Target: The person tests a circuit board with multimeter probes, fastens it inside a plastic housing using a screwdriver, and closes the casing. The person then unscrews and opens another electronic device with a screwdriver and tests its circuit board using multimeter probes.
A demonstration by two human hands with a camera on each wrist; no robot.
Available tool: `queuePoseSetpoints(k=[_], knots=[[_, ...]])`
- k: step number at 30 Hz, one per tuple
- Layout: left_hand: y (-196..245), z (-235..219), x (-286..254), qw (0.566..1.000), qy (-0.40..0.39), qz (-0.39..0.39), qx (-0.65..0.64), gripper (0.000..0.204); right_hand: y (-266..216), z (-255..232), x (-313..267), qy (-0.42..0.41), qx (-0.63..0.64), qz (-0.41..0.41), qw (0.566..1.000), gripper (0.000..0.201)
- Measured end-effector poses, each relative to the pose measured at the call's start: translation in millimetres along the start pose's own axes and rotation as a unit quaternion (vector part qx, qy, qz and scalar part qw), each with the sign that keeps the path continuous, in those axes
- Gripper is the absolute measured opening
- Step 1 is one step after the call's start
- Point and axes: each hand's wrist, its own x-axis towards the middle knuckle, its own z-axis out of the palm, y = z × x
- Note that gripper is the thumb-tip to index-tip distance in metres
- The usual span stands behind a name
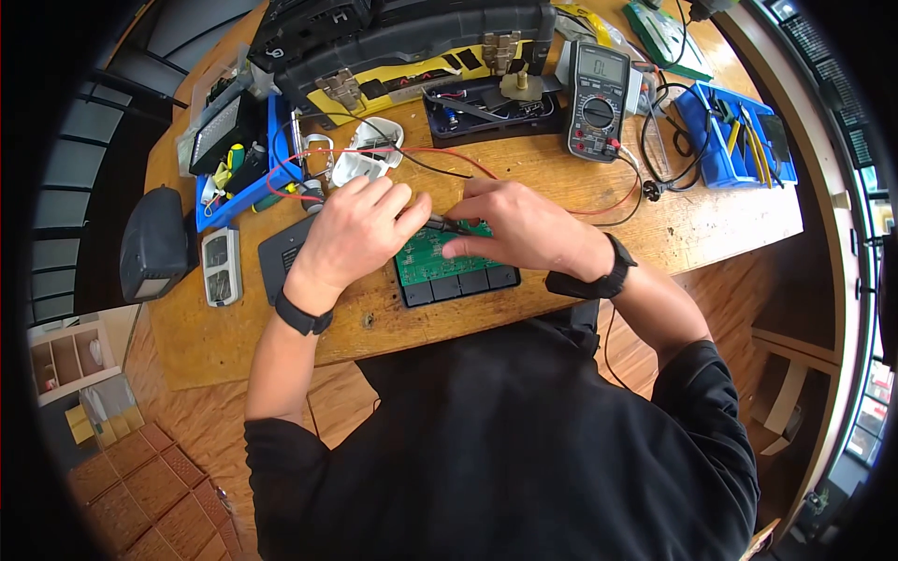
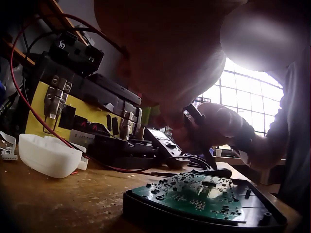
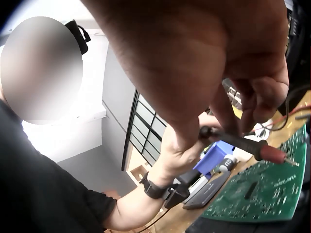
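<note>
A green circuit board (image 1: 440, 257) (image 2: 194, 191) (image 3: 262, 189) lies in a black case (image 1: 458, 285) on the wooden table. Both hands meet just above its far edge on a thin black test probe (image 1: 447, 224) (image 3: 243, 143) with a red collar and a metal tip. My left hand (image 1: 360, 229) (image 3: 177, 148) grips the probe's rear end. My right hand (image 1: 519, 229) (image 2: 223, 126) pinches it nearer the tip, which hovers just over the board. A second black probe (image 2: 214, 172) lies on the table beside the case.
A multimeter (image 1: 597, 98) with red leads (image 1: 449, 154) stands behind the board. A white plastic shell (image 1: 367, 154) (image 2: 48, 155), a blue bin (image 1: 253, 178) and a black-and-yellow tool case (image 1: 402, 42) are at the back. A blue tool tray (image 1: 739, 140) sits right, a grey handset (image 1: 222, 266) left.
</note>
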Motion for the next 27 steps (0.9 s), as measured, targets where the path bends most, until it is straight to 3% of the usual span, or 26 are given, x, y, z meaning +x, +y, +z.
queuePoseSetpoints(k=[5,9,11,13,15,17,19,21,22,23,25,27], knots=[[2.6,2.6,-5.7,0.999,-0.045,-0.007,0.009,0.038,15.4,16.1,0.1,0.013,-0.015,0.016,1.0,0.034],[17.4,-6.8,-9.8,0.996,0.007,-0.032,0.079,0.043,6.3,10.9,-10.3,0.031,-0.054,0.068,0.996,0.024],[27.5,-9.8,-16.5,0.992,0.022,-0.06,0.105,0.043,4.4,10.4,-15.3,0.061,-0.037,0.05,0.996,0.023],[36.2,-7.8,-25.0,0.981,0.101,-0.068,0.154,0.036,2.7,9.8,-15.7,0.092,-0.016,0.033,0.995,0.021],[36.6,-6.2,-37.5,0.971,0.133,-0.044,0.194,0.027,-2.3,4.6,-11.6,0.11,0.015,0.087,0.99,0.023],[42.5,-2.5,-52.8,0.927,0.254,0.004,0.276,0.028,-8.4,-1.9,-10.3,0.13,0.049,0.129,0.982,0.02],[45.7,-2.9,-51.6,0.922,0.259,-0.008,0.289,0.032,-11.1,-2.8,-12.6,0.143,0.084,0.17,0.971,0.017],[54.3,-4.3,-48.9,0.948,0.176,-0.045,0.262,0.03,-7.7,-7.7,-22.3,0.188,0.251,0.213,0.925,0.017],[59.2,-5.0,-46.3,0.959,0.124,-0.072,0.244,0.03,-7.3,-7.7,-29.7,0.184,0.25,0.214,0.926,0.017],[59.6,-7.7,-49.2,0.96,0.121,-0.076,0.242,0.03,-8.0,-5.0,-40.9,0.183,0.321,0.222,0.902,0.018],[59.3,-11.6,-58.1,0.98,-0.091,-0.102,0.146,0.043,-10.5,6.6,-62.0,0.18,0.458,0.238,0.837,0.021],[56.3,-9.2,-60.5,0.984,-0.077,-0.114,0.113,0.051,-12.0,19.7,-73.4,0.174,0.469,0.231,0.834,0.019]])
